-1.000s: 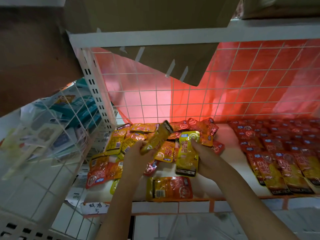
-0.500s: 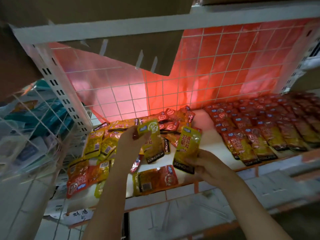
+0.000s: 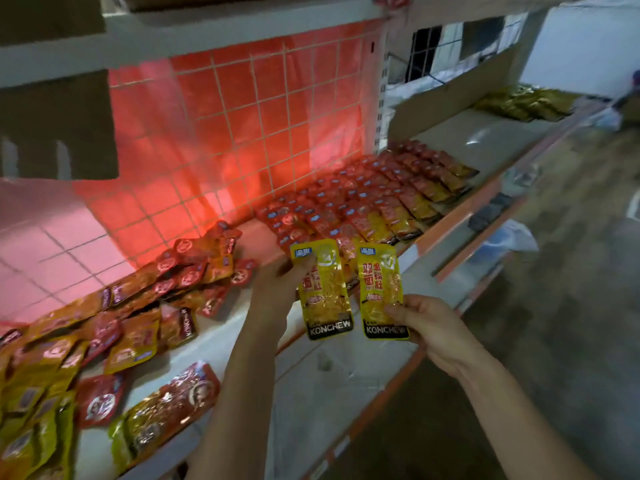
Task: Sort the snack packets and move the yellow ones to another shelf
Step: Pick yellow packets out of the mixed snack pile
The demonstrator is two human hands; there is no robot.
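Note:
My left hand (image 3: 277, 282) grips a yellow snack packet (image 3: 325, 299) near its top, holding it upright above the shelf's front edge. Beside it my right hand (image 3: 429, 327) pinches a second yellow packet (image 3: 381, 289) at its lower end. Both packets carry a black KONCHEW band at the bottom. A loose heap of red, orange and yellow packets (image 3: 138, 323) lies on the white shelf (image 3: 221, 341) to the left. Neat rows of red packets (image 3: 363, 206) cover the shelf's right part. Farther right, a neighbouring shelf (image 3: 485, 140) holds a pile of yellow packets (image 3: 523, 102) at its far end.
A wire grid with red sheeting (image 3: 242, 116) backs the shelf. An upper shelf board (image 3: 207, 32) with a cardboard box (image 3: 55, 126) hangs overhead. A white upright post (image 3: 381, 91) divides the two shelves. Lower shelf boards (image 3: 346, 375) with orange edges run below, and grey floor lies at right.
The view has swung right, bringing the neighbouring shelf into sight. Both hands have moved right along the shelf front, each carrying its yellow packet, now held upright side by side.

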